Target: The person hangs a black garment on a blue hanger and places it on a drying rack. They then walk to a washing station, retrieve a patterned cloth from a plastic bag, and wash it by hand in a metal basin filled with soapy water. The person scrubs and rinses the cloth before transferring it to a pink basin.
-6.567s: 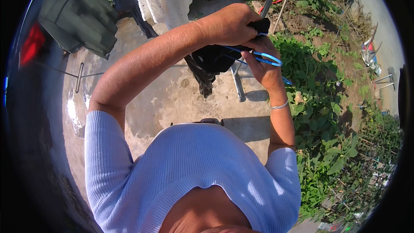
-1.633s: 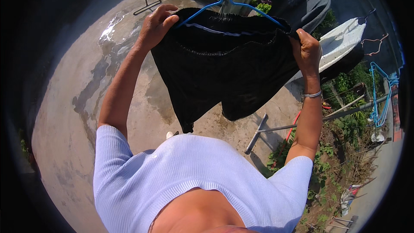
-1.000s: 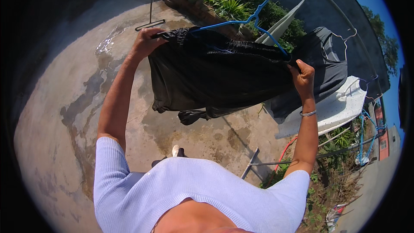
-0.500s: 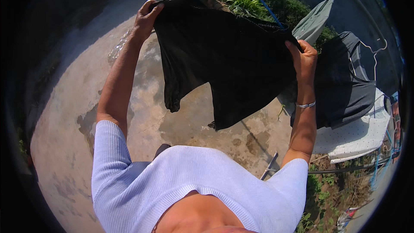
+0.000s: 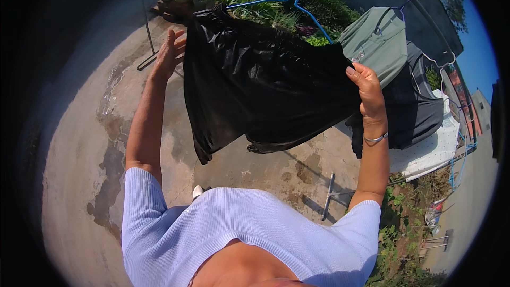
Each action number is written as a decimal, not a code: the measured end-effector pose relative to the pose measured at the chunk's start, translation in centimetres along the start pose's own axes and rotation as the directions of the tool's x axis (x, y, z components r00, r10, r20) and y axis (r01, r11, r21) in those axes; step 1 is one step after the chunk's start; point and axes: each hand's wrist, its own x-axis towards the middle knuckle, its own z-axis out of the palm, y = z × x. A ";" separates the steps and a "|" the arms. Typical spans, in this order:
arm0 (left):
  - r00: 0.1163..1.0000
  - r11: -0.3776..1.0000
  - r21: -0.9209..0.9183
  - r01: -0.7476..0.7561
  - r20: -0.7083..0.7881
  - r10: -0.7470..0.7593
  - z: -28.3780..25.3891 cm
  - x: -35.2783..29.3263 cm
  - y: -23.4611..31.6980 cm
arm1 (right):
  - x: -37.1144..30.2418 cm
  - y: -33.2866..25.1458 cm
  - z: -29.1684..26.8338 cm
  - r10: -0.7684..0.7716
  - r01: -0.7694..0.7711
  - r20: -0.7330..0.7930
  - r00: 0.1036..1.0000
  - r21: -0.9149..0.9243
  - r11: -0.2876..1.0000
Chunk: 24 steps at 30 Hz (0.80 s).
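Note:
A pair of black shorts [image 5: 265, 79] hangs spread out in front of me, its waistband on a blue hanger [image 5: 295, 1]. My right hand [image 5: 367, 87] pinches the right end of the waistband, thumb on the near side. At the left edge of the shorts, my left hand [image 5: 171, 56] is open, its fingers apart and their tips close to the cloth or partly behind it. Both legs of the shorts dangle toward the concrete.
To the right hang a pale green garment [image 5: 382, 40], a dark grey sleeveless top [image 5: 422, 114] and a white dotted garment [image 5: 425, 151]. A metal rack foot [image 5: 328, 196] stands on the concrete floor [image 5: 106, 154]. Green plants [image 5: 255, 5] grow at the far side.
My left hand has let go of the waistband's left corner and opened beside it. The shorts have swung slightly left and lower; my right hand keeps its hold.

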 end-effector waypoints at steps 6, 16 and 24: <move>0.957 0.972 -0.030 0.232 -0.170 -0.234 -11.0 -6.8 -11.2 | 3.6 -4.5 -0.1 -0.001 -0.022 -0.440 0.898 -0.048 0.999; 0.475 0.866 -0.385 0.320 -0.725 -0.498 -29.4 -33.3 -25.1 | 23.2 -10.8 -6.9 -0.110 -0.057 -0.639 0.762 -0.235 0.970; 0.329 0.857 -0.445 0.260 -0.794 -0.512 -30.2 -40.6 -23.4 | 30.0 -5.5 1.3 0.036 -0.136 -0.722 0.691 -0.081 0.987</move>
